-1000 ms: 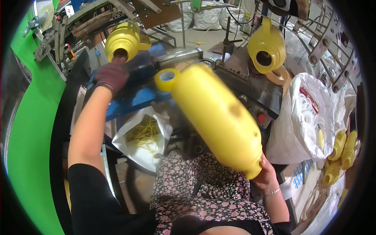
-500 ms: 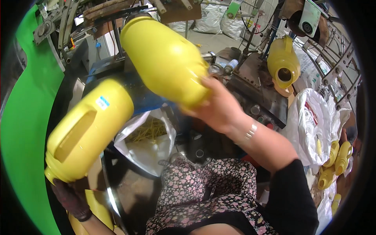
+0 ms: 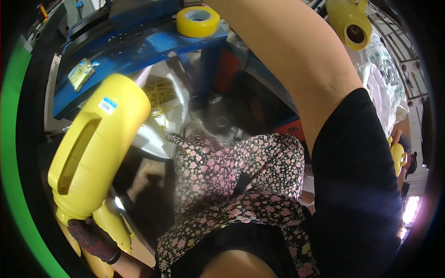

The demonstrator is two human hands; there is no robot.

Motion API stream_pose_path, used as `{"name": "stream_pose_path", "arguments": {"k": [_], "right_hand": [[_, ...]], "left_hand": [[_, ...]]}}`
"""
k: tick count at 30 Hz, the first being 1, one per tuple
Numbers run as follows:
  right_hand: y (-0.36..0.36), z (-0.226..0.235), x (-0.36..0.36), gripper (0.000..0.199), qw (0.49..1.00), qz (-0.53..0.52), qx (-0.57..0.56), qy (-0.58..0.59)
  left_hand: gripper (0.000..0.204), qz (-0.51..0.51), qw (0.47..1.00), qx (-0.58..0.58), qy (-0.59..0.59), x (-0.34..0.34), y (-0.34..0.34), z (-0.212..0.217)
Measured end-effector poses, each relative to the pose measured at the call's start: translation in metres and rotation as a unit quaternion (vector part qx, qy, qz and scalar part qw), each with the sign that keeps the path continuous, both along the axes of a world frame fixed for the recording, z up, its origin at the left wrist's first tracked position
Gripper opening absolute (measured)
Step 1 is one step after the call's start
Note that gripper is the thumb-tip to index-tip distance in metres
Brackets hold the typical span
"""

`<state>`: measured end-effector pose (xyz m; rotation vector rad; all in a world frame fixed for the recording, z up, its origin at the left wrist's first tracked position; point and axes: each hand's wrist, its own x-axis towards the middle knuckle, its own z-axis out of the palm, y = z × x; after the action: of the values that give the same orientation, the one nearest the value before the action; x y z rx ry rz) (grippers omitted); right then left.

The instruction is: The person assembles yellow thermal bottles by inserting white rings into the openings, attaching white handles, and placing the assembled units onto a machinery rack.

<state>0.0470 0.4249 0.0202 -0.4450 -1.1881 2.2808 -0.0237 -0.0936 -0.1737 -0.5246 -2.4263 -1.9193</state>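
At your far left, a green panel (image 3: 21, 185) curves down beside you. Next to it your left hand (image 3: 94, 238), in a dark reddish glove, has hold of the yellow jug (image 3: 104, 134) at its neck. The neck hides some of your fingers, so how far they curl, and whether they sit around the rim or inside it, cannot be told. The jug hangs tilted on your left, neck low toward you and broad end up to the right, with its long handle and a small blue-and-white label (image 3: 108, 105) facing up. Below it, just beside your glove, lie more yellow jugs (image 3: 111, 224). Beyond the broad end is a blue bench (image 3: 134, 48) with a small pale packet (image 3: 81, 74) near its left end. To the right of your jug, a white bag (image 3: 180, 85) gapes with thin yellow strips (image 3: 159, 95) inside, and a yellow tape roll (image 3: 198, 30) rests on the bench above. Your floral apron (image 3: 232, 171) fills the middle. Your right forearm (image 3: 296, 51) reaches up past the top edge, so your right hand's opening and hold cannot be told. At upper right, another jug (image 3: 340, 16) turns its open mouth toward you
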Motion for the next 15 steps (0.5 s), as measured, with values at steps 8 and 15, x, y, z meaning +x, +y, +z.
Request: {"name": "stream_pose_path", "arguments": {"k": [8,15], "right_hand": [[-0.118,-0.041,0.089,0.084,0.655,-0.228,0.720,0.019],[-0.210,0.033,0.242,0.069,0.627,-0.183,0.748,0.121]], "left_hand": [[0.030,-0.102,0.955,0.026,0.277,0.018,0.111,0.074],[0.040,-0.615,0.764,0.045,0.188,0.132,0.175,0.236]]}}
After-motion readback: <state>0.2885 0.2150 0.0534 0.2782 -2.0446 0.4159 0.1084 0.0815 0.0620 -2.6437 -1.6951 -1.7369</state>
